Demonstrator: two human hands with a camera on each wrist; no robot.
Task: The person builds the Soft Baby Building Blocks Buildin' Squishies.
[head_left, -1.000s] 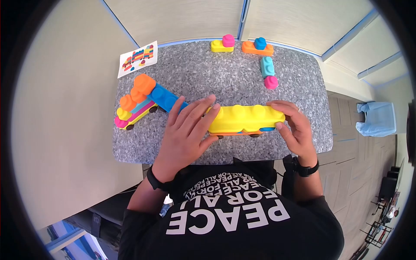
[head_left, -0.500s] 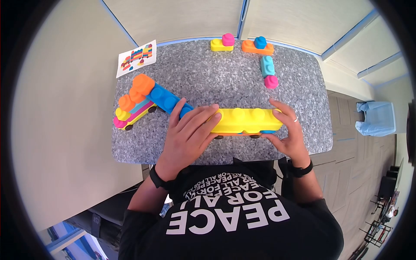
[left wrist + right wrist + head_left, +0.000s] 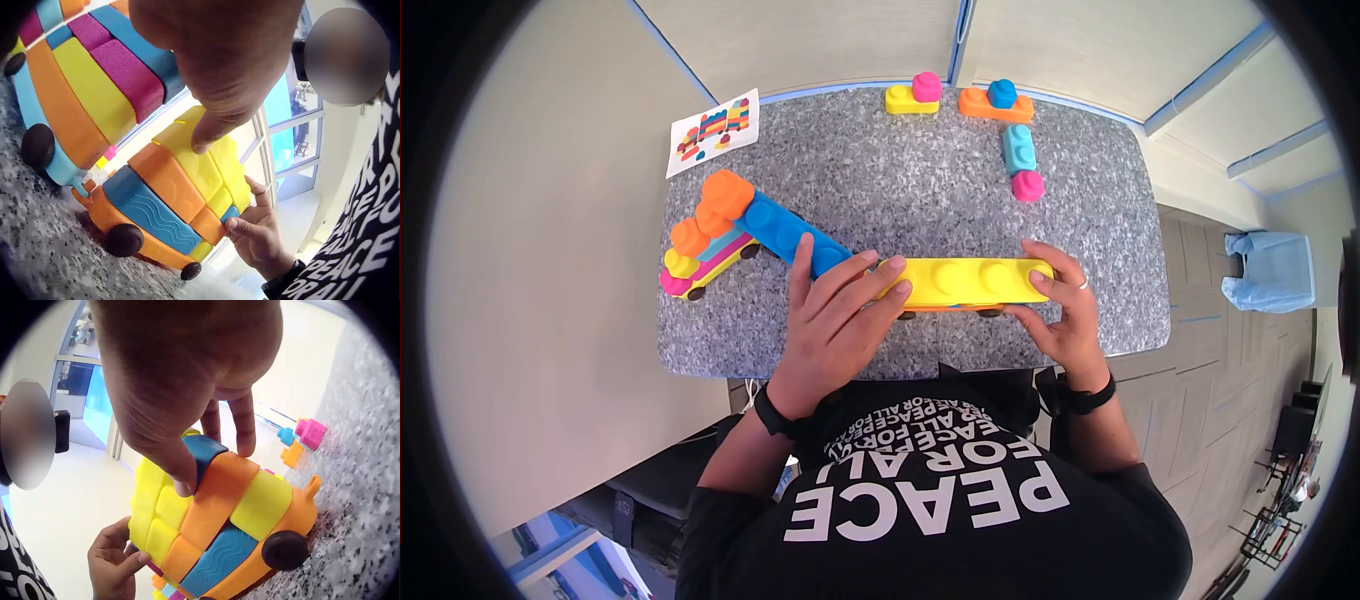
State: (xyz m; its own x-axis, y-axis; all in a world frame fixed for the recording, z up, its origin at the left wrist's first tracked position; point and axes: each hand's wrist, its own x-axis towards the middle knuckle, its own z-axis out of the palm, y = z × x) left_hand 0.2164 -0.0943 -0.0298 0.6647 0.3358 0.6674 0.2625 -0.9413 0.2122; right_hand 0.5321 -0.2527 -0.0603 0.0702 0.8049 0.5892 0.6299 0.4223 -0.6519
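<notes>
A long yellow block [image 3: 972, 282] lies along the top of a stacked wheeled car, whose orange base [image 3: 139, 247] stands on the grey table. Around the block's left end is the left hand [image 3: 832, 320], fingers over the top and thumb pressed to its side in the left wrist view. The right hand [image 3: 1068, 305] grips the right end, its thumb [image 3: 182, 486] against the stack near a blue block [image 3: 205, 452]. A second car with a blue top [image 3: 785, 232] adjoins on the left; part of it is behind the left hand.
Farther left stands a third car with orange blocks [image 3: 690, 238] on it. A picture card [image 3: 713, 132] lies at the back left. Small stacks sit at the back: a yellow block [image 3: 912, 102], an orange block [image 3: 996, 104] and a light blue block [image 3: 1020, 148].
The yellow block has tipped from showing its front side to lying flatter, slightly nearer the person. The right thumb has moved down from the block's front face and the right fingers have shifted along the end.
</notes>
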